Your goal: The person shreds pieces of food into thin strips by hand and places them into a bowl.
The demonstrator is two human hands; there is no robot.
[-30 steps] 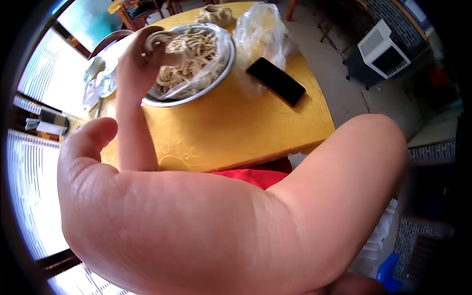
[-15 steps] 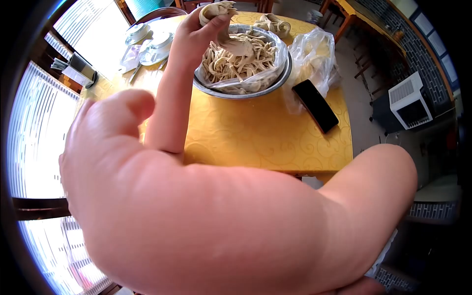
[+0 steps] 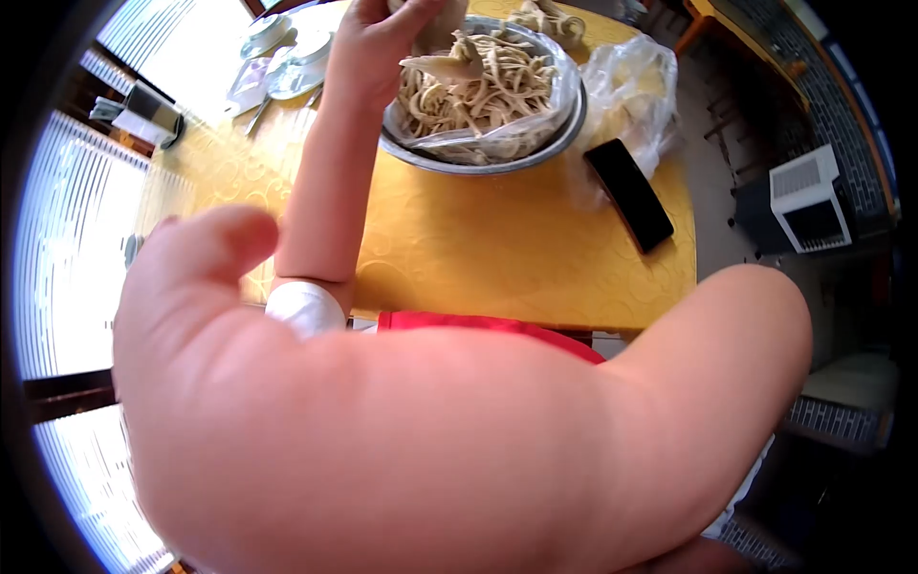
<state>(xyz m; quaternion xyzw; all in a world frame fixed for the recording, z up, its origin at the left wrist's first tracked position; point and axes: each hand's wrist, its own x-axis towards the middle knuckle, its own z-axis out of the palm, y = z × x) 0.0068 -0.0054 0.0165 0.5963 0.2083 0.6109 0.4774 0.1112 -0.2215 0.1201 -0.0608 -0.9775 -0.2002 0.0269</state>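
My left hand (image 3: 378,48) is closed around a bundle of soft beige strips (image 3: 448,65), whose kind I cannot make out. A loose end hangs over the metal bowl (image 3: 478,170), and the hand's upper part is cut off by the frame edge. Many similar pale strips (image 3: 502,91) fill the bowl, which is lined with a clear plastic bag (image 3: 566,91). Very close to the camera, my right forearm bends across the view. At its left end is my right hand (image 3: 196,263), blurred, with the thumb showing and the other fingers mostly hidden.
The table has a yellow patterned cloth (image 3: 459,249). Right of the bowl lie a crumpled plastic bag (image 3: 631,91) and a black phone (image 3: 629,194). Another beige bundle (image 3: 550,21) rests behind the bowl. Wrapped dishes (image 3: 296,67) stand at the back left.
The view has tilted down slightly, so the bowl and table sit higher in it. My left hand still holds the bundle, now partly out of frame. A white sleeve and red cloth have appeared.
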